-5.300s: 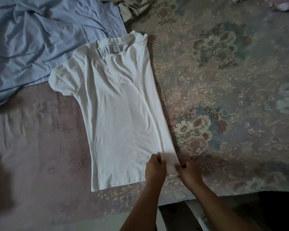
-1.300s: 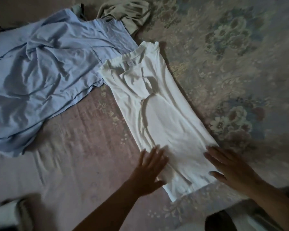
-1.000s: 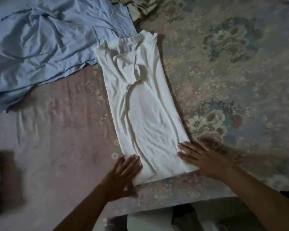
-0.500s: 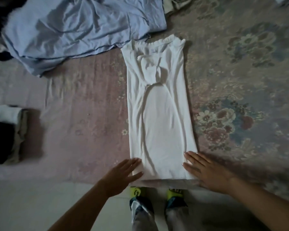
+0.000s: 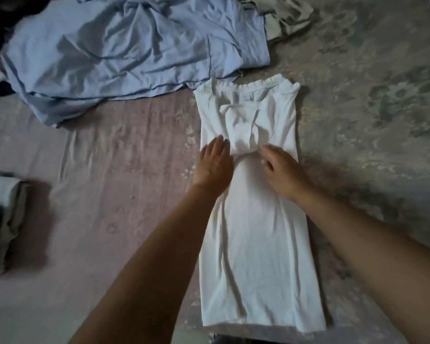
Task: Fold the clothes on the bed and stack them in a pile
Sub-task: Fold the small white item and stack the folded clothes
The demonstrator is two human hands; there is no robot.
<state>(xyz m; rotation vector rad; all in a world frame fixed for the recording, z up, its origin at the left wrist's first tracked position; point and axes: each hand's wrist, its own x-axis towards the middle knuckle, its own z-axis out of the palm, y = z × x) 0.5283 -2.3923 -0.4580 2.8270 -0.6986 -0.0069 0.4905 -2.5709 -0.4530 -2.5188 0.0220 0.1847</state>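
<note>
A white T-shirt (image 5: 256, 256) lies on the bed, folded lengthwise into a narrow strip, collar at the far end. Both sleeves are tucked in over its chest. My left hand (image 5: 215, 166) lies flat on the shirt's left edge, just below the tucked sleeve, fingers straight. My right hand (image 5: 282, 170) rests on the shirt's middle right, fingers loosely bent and pressing the cloth. Neither hand holds anything.
A crumpled light blue shirt (image 5: 124, 48) lies at the far left. A beige garment (image 5: 283, 16) sits bunched behind it. A pile of folded clothes (image 5: 0, 217) stands at the left edge. The floral bedspread (image 5: 372, 108) extends to the right.
Both hands have slid from the shirt's hem up to its middle, near the tucked sleeves. Before that, the left side and sleeve were folded in.
</note>
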